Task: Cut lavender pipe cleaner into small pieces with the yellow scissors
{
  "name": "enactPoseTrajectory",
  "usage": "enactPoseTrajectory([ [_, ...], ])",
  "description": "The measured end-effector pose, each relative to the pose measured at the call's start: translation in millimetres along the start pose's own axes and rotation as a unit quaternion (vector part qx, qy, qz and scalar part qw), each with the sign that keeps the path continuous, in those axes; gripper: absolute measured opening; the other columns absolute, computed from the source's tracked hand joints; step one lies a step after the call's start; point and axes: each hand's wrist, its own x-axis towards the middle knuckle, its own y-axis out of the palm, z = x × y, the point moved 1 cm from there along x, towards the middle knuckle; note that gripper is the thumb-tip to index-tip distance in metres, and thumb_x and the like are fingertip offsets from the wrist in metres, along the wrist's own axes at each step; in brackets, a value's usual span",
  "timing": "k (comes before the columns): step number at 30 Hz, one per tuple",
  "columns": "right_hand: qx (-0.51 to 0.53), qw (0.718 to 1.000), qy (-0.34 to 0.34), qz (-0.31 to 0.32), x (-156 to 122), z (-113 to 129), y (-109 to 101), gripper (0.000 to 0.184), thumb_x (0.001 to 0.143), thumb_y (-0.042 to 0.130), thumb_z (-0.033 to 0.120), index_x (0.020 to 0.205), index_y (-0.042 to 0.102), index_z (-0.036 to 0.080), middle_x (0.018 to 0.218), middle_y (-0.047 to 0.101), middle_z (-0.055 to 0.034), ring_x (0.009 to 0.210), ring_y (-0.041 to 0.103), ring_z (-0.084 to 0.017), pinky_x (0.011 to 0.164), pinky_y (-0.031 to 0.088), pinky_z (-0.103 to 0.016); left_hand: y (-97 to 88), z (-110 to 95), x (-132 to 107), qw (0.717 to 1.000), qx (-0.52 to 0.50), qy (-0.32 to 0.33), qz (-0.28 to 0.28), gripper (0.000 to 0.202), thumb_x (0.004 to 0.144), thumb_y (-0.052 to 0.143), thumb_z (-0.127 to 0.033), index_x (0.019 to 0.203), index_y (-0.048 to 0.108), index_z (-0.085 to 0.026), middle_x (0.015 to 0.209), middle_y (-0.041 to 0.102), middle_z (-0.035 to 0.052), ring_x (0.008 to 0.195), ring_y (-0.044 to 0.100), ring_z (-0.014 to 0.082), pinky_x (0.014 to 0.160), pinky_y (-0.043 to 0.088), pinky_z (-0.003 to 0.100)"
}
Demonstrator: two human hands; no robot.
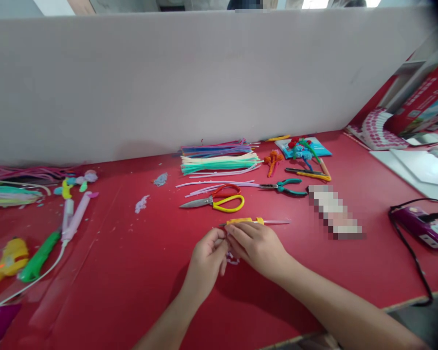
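Observation:
My left hand [209, 255] and my right hand [257, 248] meet above the red table, their fingertips pinched together. What sits between the fingers is too small and covered to make out. Small pale purple curls [232, 258] show just below the fingertips; I cannot tell whether they are held or lie on the table. Right behind my right hand lies a thin tool with a yellow grip [245, 221], partly covered. Scissors [221, 201] with one red and one yellow handle lie beyond it, beside green-handled pliers [284, 187] and lilac pipe cleaners [219, 187].
Bundled pipe cleaners [219, 164] lie at the back before a white partition [204, 82]. Pipe-cleaner flowers [302, 149] and tweezers [308, 173] are back right. Purple fluff [141, 204], a yellow glue gun [12, 257] and a green-handled tool [40, 257] lie left. A corded purple device [423, 226] sits right.

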Motion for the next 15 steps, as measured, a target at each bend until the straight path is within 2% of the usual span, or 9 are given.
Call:
enactPoseTrajectory([
  [5,-0.032,0.999,-0.022,0.004,1.0,1.7,-1.6,0.028,0.082,0.038,0.023,0.106,0.05,0.014,0.095,0.058,-0.0095,0.088,0.053,-0.017,0.079,0.042,-0.03,2.0,-0.3,-0.1,1.0,-0.011,-0.011,-0.019,0.012,0.074,0.043,-0.024,0.08,0.049,-0.015,0.039,0.042,-0.007,0.03,0.031,0.0038,0.033,0.02,0.015],
  [10,-0.017,0.997,-0.07,-0.027,-1.2,-2.3,-1.2,0.029,0.082,0.04,0.021,0.108,0.049,0.011,0.102,0.056,-0.0105,0.096,0.049,-0.016,0.083,0.041,-0.029,1.4,-3.4,-0.3,0.996,-0.073,-0.032,0.048,0.023,0.078,0.039,-0.031,0.083,0.052,-0.013,0.049,0.052,-0.0008,0.03,0.028,0.0028,0.03,0.014,0.016],
  [12,-0.003,0.998,-0.063,-0.029,-2.0,-4.6,0.0,0.031,0.082,0.04,0.02,0.11,0.047,0.011,0.105,0.055,-0.01,0.097,0.049,-0.015,0.083,0.041,-0.029,-0.3,-3.6,0.0,0.995,-0.082,-0.025,0.059,0.025,0.078,0.039,-0.032,0.083,0.053,-0.012,0.048,0.052,-0.0006,0.031,0.024,0.0018,0.031,0.013,0.015],
  [15,0.014,0.999,-0.034,-0.027,-1.5,-6.2,0.6,0.031,0.082,0.04,0.02,0.112,0.047,0.014,0.107,0.055,-0.0086,0.096,0.05,-0.015,0.083,0.041,-0.028,-2.2,-3.8,1.2,0.995,-0.084,-0.017,0.049,0.023,0.077,0.043,-0.032,0.085,0.054,-0.013,0.048,0.051,-0.0016,0.033,0.026,0.0017,0.032,0.016,0.014],
])
